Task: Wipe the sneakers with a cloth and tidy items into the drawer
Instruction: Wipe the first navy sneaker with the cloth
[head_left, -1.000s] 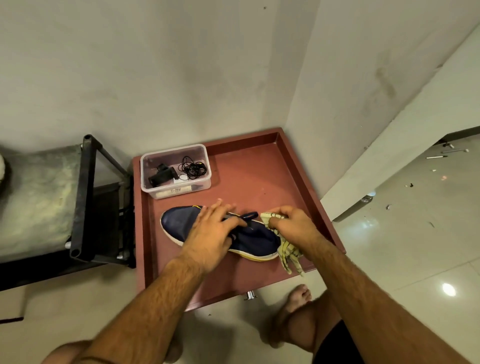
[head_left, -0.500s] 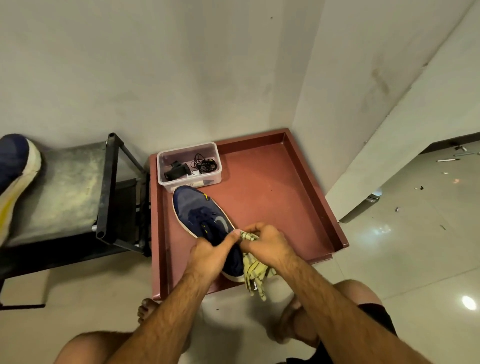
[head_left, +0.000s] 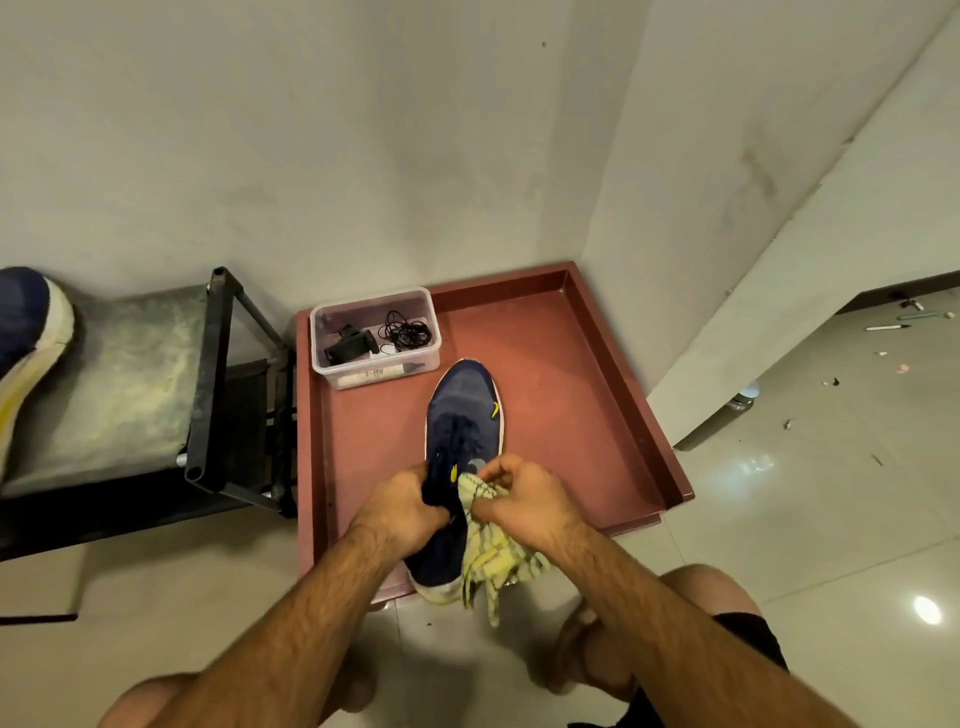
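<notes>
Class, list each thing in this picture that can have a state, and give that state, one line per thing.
Navy sneaker: in the drawer, toe pointing away, heel gripped.
Left hand: grips the sneaker's heel.
Right hand: holds the cloth.
Yellow striped cloth: bunched against the sneaker, hanging down.
Red drawer: pulled open.
Clear plastic box: lidless, holding small items.

Navy sneaker (head_left: 464, 410) toe-away in red drawer (head_left: 597, 395)

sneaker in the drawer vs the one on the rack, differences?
The drawer sneaker lies upper-side up, toe toward the wall, left hand gripping its collar, the cloth beside its heel. The rack sneaker is untouched, tilted so its pale sole edge shows, cut off by the frame. Both are navy with yellow accents.
</notes>
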